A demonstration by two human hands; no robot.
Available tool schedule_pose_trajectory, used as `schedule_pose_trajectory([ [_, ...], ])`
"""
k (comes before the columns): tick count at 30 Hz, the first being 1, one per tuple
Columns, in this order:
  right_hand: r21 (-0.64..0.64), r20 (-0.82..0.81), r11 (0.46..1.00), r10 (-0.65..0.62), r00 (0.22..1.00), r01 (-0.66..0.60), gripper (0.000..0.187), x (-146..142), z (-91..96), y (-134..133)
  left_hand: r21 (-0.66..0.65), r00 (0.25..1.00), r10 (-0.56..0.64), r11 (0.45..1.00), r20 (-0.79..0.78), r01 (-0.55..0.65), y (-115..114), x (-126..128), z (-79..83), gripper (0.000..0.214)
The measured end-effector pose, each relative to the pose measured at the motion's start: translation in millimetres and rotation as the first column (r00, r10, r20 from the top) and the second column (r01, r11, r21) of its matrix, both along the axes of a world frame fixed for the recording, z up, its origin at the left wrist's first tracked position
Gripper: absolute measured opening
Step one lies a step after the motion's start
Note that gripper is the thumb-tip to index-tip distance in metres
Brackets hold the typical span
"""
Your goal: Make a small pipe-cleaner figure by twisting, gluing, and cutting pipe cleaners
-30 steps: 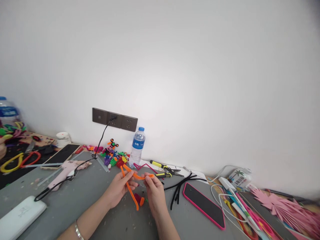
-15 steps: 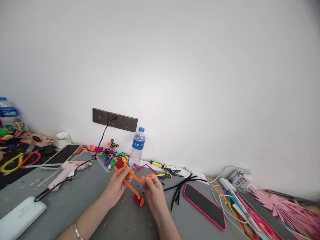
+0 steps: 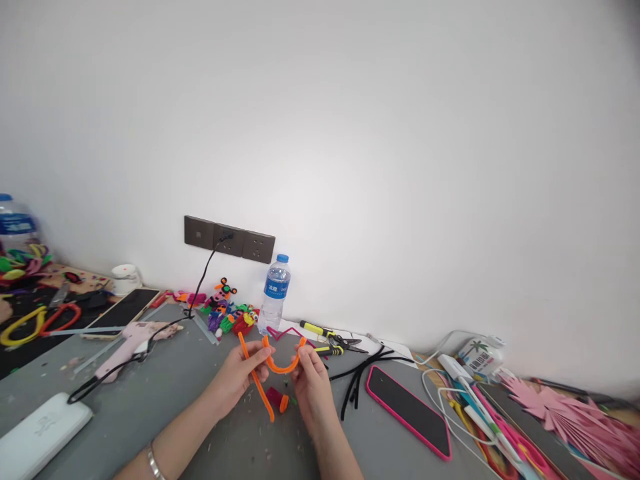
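My left hand point(image 3: 243, 373) is closed on a straight orange pipe cleaner point(image 3: 263, 399) that slants down past the fingers. Its thumb and fingertips also pinch one end of a curved orange pipe cleaner point(image 3: 283, 371), bent into a U. The other end of that U is pinched by my right hand point(image 3: 311, 379). Below, on the grey mat point(image 3: 235, 447), lies a small dark red piece point(image 3: 273, 397) with an orange coil point(image 3: 284, 403) at its right side. Both hands are held above the mat.
Behind my hands stand a water bottle point(image 3: 276, 293) and several colourful pipe-cleaner figures point(image 3: 230, 317). Yellow-black pliers point(image 3: 337, 340), black pipe cleaners point(image 3: 357, 383) and a pink-edged phone point(image 3: 409, 412) lie right. A pink glue gun point(image 3: 130, 343) with its cord and a white power bank point(image 3: 43, 433) lie left.
The curved orange pipe cleaner has been bent into a deeper U, its right end now pointing up. The straight one has tilted more steeply. My left hand has shifted slightly right.
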State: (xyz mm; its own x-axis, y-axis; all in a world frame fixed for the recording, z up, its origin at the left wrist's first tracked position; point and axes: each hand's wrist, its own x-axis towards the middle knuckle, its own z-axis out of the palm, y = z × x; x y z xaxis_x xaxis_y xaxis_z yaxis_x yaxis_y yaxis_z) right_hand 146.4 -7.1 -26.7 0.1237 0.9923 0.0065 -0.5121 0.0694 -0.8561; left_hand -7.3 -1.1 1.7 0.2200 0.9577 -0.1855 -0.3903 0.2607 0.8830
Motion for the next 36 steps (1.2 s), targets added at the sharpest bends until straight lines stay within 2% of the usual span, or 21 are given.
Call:
schedule_pose_trajectory([
  [5, 0.006, 0.033, 0.999, 0.039, 0.999, -0.039, 0.032, 1.0, 4.8, -2.5, 0.027, 0.992, -0.076, 0.997, -0.104, 0.079, -1.8, -0.8, -1.1, 0.032],
  [13, 0.022, 0.045, 0.993, 0.116, 0.992, -0.117, 0.028, 0.9, 3.7, -3.2, 0.039, 0.995, -0.08, 0.996, -0.051, 0.082, -0.3, -1.2, -1.0, 0.035],
  [22, 0.011, -0.037, 0.999, 0.031, 0.999, -0.031, 0.028, 2.5, -2.5, 1.7, 0.044, 0.998, -0.044, 0.998, -0.049, 0.046, 2.9, -2.6, -10.7, 0.039],
  [27, 0.016, -0.063, 0.996, 0.089, 0.994, -0.088, 0.027, 0.4, -3.3, 0.2, 0.058, 0.993, -0.056, 0.996, -0.107, 0.063, 1.9, -2.3, -8.6, 0.044],
  [33, 0.01, -0.084, 0.978, 0.211, 0.974, -0.21, 0.025, 0.4, 1.2, -3.9, 0.074, 0.991, -0.109, 0.991, -0.08, 0.114, 1.3, -0.9, -6.0, 0.044],
  [36, 0.008, -0.101, 0.962, 0.274, 0.956, -0.274, 0.024, 0.4, 3.3, -5.1, 0.082, 0.994, -0.083, 0.993, -0.07, 0.089, -0.7, 0.3, -2.7, 0.044],
])
